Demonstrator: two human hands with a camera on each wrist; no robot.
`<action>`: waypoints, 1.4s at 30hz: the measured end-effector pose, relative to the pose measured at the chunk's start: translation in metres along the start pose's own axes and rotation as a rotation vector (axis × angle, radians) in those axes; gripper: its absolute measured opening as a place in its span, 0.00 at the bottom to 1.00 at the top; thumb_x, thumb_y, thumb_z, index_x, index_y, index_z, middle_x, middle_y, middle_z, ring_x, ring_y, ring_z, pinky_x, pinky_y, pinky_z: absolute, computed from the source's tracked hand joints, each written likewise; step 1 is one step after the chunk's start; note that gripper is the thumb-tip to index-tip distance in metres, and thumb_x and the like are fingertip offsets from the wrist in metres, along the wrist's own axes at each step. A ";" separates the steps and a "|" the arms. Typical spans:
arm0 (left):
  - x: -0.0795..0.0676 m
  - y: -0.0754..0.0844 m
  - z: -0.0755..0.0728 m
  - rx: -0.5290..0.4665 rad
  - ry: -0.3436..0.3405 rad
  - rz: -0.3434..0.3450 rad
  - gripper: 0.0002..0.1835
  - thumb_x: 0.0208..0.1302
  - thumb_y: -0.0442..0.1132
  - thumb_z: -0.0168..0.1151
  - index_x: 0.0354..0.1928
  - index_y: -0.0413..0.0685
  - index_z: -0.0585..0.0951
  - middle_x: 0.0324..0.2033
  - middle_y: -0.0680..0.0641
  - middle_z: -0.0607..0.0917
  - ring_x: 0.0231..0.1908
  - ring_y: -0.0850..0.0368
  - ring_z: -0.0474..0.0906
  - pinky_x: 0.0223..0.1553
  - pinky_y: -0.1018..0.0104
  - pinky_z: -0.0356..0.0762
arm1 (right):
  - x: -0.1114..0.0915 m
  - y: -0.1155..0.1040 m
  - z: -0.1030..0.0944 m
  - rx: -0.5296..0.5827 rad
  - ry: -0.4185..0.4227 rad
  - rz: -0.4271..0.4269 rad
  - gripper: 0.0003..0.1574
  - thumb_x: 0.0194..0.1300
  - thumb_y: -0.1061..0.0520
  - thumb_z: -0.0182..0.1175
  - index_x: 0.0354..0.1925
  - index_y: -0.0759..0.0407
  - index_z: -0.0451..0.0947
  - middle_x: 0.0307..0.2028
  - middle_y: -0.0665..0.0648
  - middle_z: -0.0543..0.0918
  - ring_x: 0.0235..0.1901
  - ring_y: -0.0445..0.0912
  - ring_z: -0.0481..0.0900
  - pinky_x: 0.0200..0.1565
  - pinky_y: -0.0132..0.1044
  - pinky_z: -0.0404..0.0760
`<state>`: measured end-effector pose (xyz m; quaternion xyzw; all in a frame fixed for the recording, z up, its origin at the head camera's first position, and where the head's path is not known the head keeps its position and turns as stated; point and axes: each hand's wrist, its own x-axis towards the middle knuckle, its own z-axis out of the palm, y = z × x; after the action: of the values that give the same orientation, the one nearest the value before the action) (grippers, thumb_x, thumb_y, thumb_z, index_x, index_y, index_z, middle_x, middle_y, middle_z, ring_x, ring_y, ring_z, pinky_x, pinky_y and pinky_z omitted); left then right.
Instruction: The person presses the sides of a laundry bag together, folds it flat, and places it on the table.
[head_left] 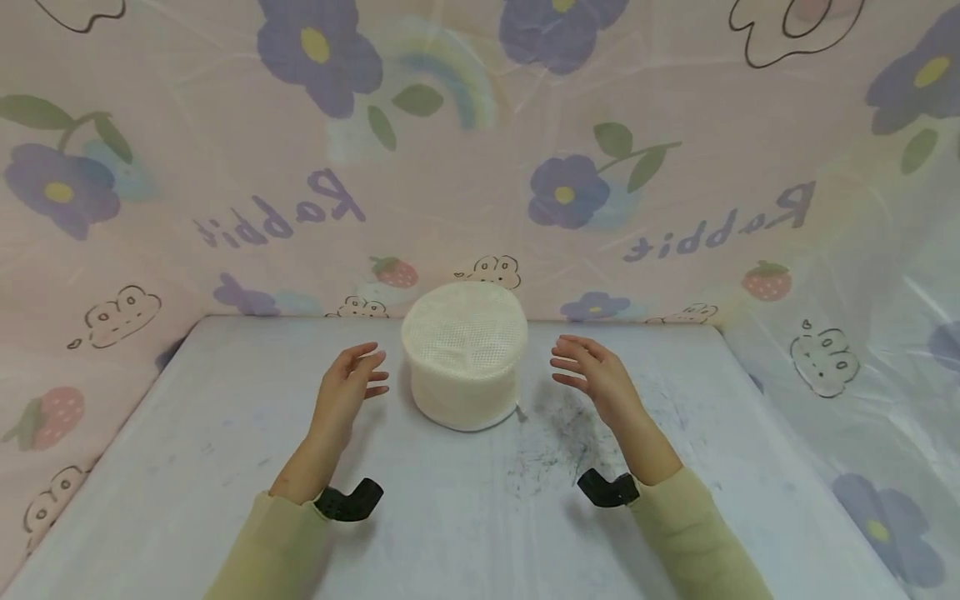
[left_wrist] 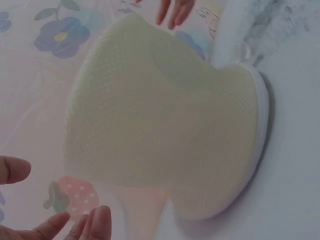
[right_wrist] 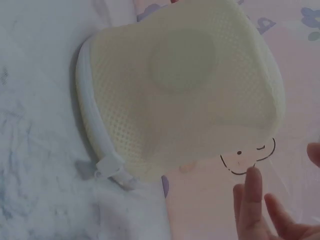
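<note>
A cream mesh laundry bag [head_left: 467, 358], round and drum-like, stands on the white table with its top slightly slumped. Around its bottom edge runs a white zipper band, and the zipper pull [right_wrist: 109, 166] shows in the right wrist view. My left hand [head_left: 348, 379] is held just left of the bag, fingers spread and relaxed, with a gap between. On the other side, my right hand [head_left: 596, 371] mirrors it, palm toward the bag and fingers loosely extended. Neither hand holds anything. In the left wrist view the bag's mesh wall [left_wrist: 165, 115] fills the middle.
The white table [head_left: 450, 533] has dark smudges [head_left: 570, 433] right of the bag. Behind and at both sides hangs a pink printed curtain [head_left: 465, 192] with flowers, rabbits and strawberries. Black curved pieces [head_left: 351, 500] stick out at both sleeve cuffs.
</note>
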<state>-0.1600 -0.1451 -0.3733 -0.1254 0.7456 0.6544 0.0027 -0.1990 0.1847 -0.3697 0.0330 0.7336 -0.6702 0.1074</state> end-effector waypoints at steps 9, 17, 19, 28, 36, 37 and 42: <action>0.010 0.010 0.004 -0.032 -0.076 -0.079 0.34 0.64 0.53 0.55 0.69 0.51 0.58 0.62 0.43 0.68 0.56 0.46 0.72 0.48 0.64 0.79 | 0.011 -0.016 0.009 0.065 -0.033 0.019 0.41 0.64 0.42 0.55 0.68 0.57 0.54 0.65 0.63 0.64 0.63 0.57 0.67 0.59 0.45 0.73; 0.016 0.016 0.006 -0.035 -0.091 -0.114 0.36 0.64 0.53 0.55 0.70 0.53 0.55 0.64 0.43 0.66 0.58 0.44 0.71 0.48 0.63 0.79 | 0.021 -0.021 0.017 0.055 -0.054 0.049 0.43 0.64 0.40 0.54 0.69 0.57 0.54 0.66 0.67 0.61 0.62 0.57 0.68 0.58 0.44 0.74; 0.017 0.017 0.007 -0.022 -0.090 -0.114 0.37 0.63 0.53 0.55 0.70 0.53 0.55 0.64 0.42 0.67 0.57 0.44 0.71 0.47 0.63 0.79 | 0.024 -0.022 0.019 0.067 -0.060 0.061 0.40 0.65 0.41 0.54 0.68 0.56 0.56 0.66 0.66 0.62 0.62 0.57 0.68 0.59 0.44 0.73; 0.023 0.017 0.014 0.043 -0.134 -0.132 0.36 0.62 0.55 0.56 0.69 0.52 0.58 0.63 0.42 0.67 0.57 0.44 0.72 0.49 0.62 0.79 | 0.030 -0.025 0.029 0.049 -0.096 0.065 0.38 0.66 0.43 0.53 0.68 0.55 0.57 0.63 0.60 0.67 0.60 0.55 0.69 0.57 0.45 0.74; 0.023 0.014 0.019 0.030 -0.160 -0.101 0.34 0.63 0.53 0.56 0.68 0.52 0.60 0.57 0.42 0.71 0.54 0.45 0.71 0.46 0.64 0.79 | 0.034 -0.024 0.037 0.045 -0.090 0.070 0.36 0.64 0.44 0.56 0.64 0.57 0.63 0.61 0.58 0.68 0.58 0.55 0.70 0.54 0.43 0.76; 0.022 0.014 0.019 0.028 -0.161 -0.096 0.34 0.63 0.53 0.56 0.68 0.52 0.60 0.56 0.42 0.71 0.54 0.45 0.71 0.46 0.64 0.79 | 0.035 -0.023 0.038 0.042 -0.088 0.071 0.36 0.63 0.44 0.56 0.64 0.58 0.63 0.60 0.58 0.69 0.57 0.54 0.71 0.54 0.44 0.77; 0.022 0.014 0.022 0.030 -0.162 -0.080 0.33 0.62 0.52 0.58 0.67 0.52 0.61 0.55 0.43 0.71 0.49 0.49 0.73 0.44 0.65 0.80 | 0.037 -0.022 0.041 0.024 -0.085 0.071 0.35 0.62 0.43 0.57 0.61 0.59 0.66 0.57 0.57 0.70 0.52 0.50 0.74 0.55 0.45 0.76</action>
<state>-0.1875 -0.1261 -0.3670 -0.1016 0.7470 0.6507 0.0910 -0.2348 0.1382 -0.3588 0.0318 0.7185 -0.6756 0.1620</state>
